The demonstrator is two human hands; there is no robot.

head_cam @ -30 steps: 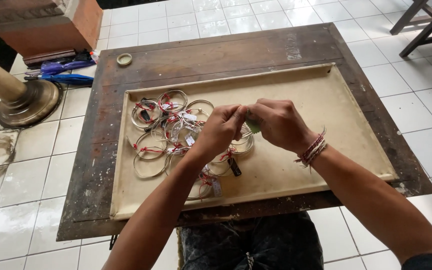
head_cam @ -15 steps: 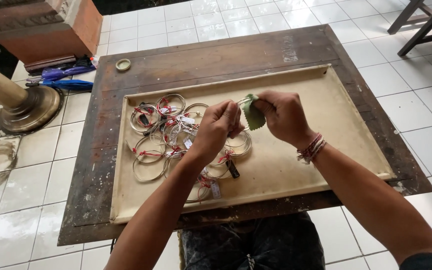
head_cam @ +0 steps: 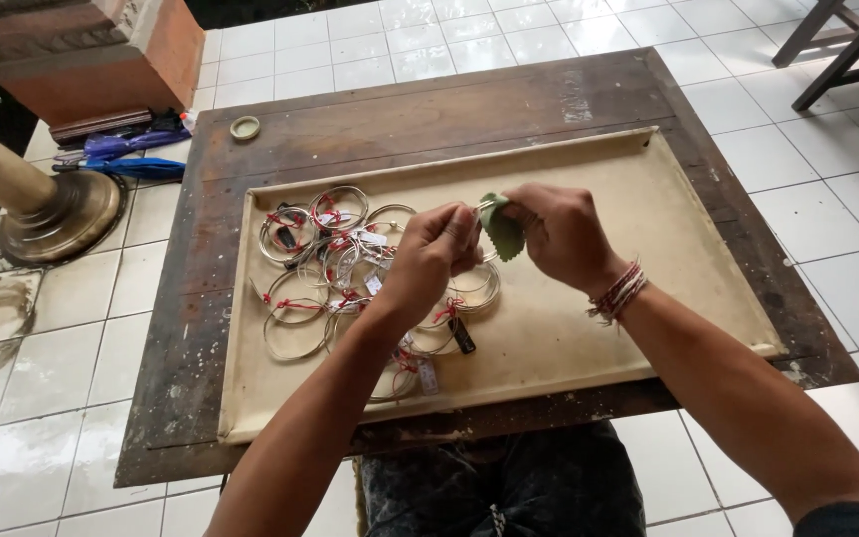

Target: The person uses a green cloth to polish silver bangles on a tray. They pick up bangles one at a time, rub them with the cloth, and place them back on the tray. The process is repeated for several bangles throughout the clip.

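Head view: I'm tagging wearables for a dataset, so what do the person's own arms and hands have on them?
Both forearms are bare, and neither hand wears a glove. The right hand has a stack of thin red, white and pink thread bracelets at the wrist, and a dark sleeve edge shows near that elbow. The left hand and its wrist carry nothing visible; no rings can be made out.

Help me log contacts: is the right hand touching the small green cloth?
Touching. The head view shows the right hand pinching the green cloth between its fingers.
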